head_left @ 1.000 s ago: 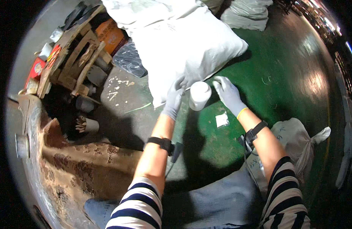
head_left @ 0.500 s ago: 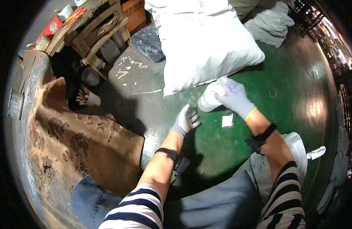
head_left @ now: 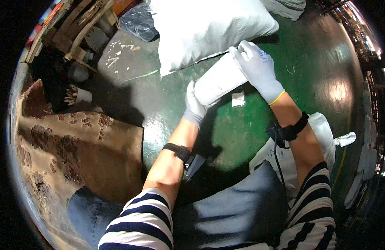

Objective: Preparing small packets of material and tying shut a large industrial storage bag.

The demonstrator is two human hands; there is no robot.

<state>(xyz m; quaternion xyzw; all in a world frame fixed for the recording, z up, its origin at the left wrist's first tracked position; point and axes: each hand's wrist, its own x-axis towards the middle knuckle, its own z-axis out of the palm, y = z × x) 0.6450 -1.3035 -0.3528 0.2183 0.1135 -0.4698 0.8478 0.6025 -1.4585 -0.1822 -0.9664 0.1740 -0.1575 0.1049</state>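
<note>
A white cylindrical container (head_left: 220,81) with a rounded lower end is held tilted above the green floor, between my two gloved hands. My right hand (head_left: 260,70) grips its upper right end, fingers and thumb closed over it. At the lower left end, my left hand (head_left: 195,104) cups the container, the thumb along its side and the other fingers partly hidden beneath. Just below it on the floor lies a small clear packet with white contents (head_left: 238,99). Behind the container rests a large stuffed white sack (head_left: 205,33).
Brown sheeting with peeling patches (head_left: 88,146) covers the left side. Beyond it stand a pot holding a glove (head_left: 82,95) and a wooden rack (head_left: 75,33). Black plastic (head_left: 138,23) lies beside the sack. Another white sack (head_left: 322,129) sits by my right forearm.
My left hand has come up and taken hold of the container's lower end. The container has been lifted and tilted, with my right hand still on it. The view has shifted.
</note>
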